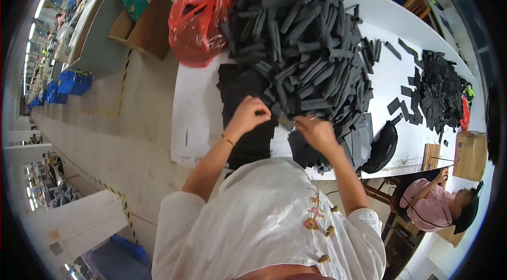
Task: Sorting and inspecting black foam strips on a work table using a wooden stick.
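Observation:
My left hand [246, 117] is closed in a pinch above a layer of black fabric pieces [248, 145]. Whatever lies between its fingertips is too small and dark to make out. Close by on the right, my right hand [318, 134] is closed round a small, thin brownish-grey thing [287, 121] that points toward the left fingers; its kind is not clear. Just beyond both hands rises a large heap of dark grey folded fabric strips [311, 42]. More black pieces [302, 150] lie under my right wrist.
A red plastic bag [198, 21] stands left of the heap on the white table [191, 116]. To the right are a black rounded object [384, 148], a second pile of black pieces [441, 90] and a cardboard box [470, 153]. A person in pink [430, 203] sits at the right.

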`<state>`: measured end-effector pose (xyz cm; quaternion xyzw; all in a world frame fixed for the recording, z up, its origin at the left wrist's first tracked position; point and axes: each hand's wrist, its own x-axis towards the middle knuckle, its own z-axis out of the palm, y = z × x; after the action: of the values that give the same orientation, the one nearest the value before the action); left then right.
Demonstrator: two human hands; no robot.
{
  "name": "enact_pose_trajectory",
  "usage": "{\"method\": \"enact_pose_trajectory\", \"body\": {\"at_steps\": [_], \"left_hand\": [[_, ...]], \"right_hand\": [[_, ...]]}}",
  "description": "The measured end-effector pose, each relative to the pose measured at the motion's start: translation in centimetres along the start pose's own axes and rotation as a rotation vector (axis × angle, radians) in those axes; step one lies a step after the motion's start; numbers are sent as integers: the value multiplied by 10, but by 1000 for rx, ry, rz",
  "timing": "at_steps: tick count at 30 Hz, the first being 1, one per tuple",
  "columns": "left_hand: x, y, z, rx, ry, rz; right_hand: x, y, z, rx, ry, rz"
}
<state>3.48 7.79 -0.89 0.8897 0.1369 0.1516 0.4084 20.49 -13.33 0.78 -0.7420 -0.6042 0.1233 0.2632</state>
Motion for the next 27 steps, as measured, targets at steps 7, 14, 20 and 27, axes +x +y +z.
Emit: {"method": "enact_pose_trajectory", "body": {"at_steps": [7, 14, 20, 27], "left_hand": [[-19, 23, 3, 103, 640, -15], [-29, 16, 35, -1731, 619, -582], [-14, 23, 22, -1675, 797, -654], [-16, 0, -10, -1482, 829, -621]], "right_hand": [[3, -25, 60, 565, 23, 159], [11, -58, 78, 652, 74, 278], [3, -73, 98, 222, 228, 243], [-80, -53, 58, 551, -96, 298]]}}
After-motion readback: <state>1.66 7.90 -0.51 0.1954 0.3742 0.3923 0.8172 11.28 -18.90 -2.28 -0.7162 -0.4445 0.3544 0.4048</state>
